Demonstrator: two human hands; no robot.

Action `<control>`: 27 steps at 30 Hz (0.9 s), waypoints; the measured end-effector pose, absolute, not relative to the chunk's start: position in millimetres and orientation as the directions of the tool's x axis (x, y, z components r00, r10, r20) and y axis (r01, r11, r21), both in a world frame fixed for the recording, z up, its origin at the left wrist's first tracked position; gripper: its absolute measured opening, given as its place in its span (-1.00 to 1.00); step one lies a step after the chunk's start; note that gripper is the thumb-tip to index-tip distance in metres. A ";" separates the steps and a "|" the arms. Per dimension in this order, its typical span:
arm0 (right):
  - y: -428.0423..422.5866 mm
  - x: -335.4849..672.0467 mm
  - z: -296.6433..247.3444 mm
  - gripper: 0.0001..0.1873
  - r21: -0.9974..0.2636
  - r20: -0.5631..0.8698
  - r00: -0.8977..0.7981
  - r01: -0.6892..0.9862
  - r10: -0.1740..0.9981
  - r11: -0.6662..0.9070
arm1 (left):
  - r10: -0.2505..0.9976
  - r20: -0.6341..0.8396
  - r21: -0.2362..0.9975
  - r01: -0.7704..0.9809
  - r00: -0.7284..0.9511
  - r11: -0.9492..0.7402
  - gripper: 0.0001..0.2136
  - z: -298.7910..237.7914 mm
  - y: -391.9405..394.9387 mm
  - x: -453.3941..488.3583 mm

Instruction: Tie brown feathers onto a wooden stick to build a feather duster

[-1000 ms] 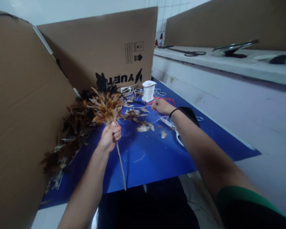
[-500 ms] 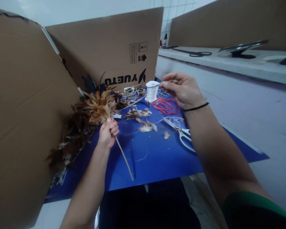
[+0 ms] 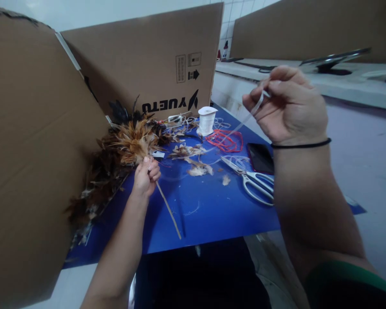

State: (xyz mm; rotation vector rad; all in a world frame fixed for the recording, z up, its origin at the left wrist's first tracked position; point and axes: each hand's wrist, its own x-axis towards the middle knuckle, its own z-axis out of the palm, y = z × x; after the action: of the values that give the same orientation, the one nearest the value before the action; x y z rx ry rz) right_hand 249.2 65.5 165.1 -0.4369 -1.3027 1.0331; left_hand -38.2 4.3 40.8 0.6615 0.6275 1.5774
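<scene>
My left hand (image 3: pixel 146 175) is closed round a thin stick (image 3: pixel 168 209) just below a bunch of orange-brown feathers (image 3: pixel 131 139), like a feather duster. The stick slants down toward the table's front edge. Raised at the right, my right hand (image 3: pixel 289 103) pinches a thin white ribbon (image 3: pixel 251 113), which trails down and left toward the table; part of its run is blurred. Behind, a white spool (image 3: pixel 207 121) stands upright. Scissors (image 3: pixel 249 179) lie with their blades toward the back left, and loose brown and white feathers (image 3: pixel 196 159) are scattered near the middle.
Cardboard panels (image 3: pixel 141 60) wall off the left and back of the blue table (image 3: pixel 212 219). Red cord (image 3: pixel 227 140) lies beside the spool, and a dark phone (image 3: pixel 260 158) near the scissors. Dark feathers (image 3: pixel 99 184) line the left side. A white ledge (image 3: pixel 350 86) runs along the right.
My right hand has moved right and up from near the spool, drawing the white ribbon out with it. The phone has come into view. My left hand has hardly moved.
</scene>
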 end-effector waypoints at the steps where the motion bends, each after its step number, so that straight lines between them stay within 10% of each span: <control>1: 62.4 247.3 164.0 -0.86 -0.807 0.538 -0.104 -0.352 0.837 0.475 | 0.996 0.052 0.727 -0.682 -0.070 -0.086 -0.78 40.1 4.0 -36.6; 17: 34.3 174.1 43.7 -0.49 -0.962 0.159 -0.446 -0.269 0.881 0.037 | 0.978 -0.053 0.838 -0.524 0.201 0.153 -0.69 17.8 -1.4 -9.0; 27: 44.1 180.7 24.8 -0.79 -0.991 0.134 -0.376 -0.054 0.917 0.123 | 0.973 -0.082 0.863 -0.472 0.217 0.178 -0.68 14.2 -3.3 -7.0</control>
State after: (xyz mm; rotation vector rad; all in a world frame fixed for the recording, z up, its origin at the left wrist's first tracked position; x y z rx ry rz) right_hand 180.7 44.1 24.8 -0.8790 -1.5231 1.3967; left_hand -7.0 -3.3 14.2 0.8230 0.7611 1.1752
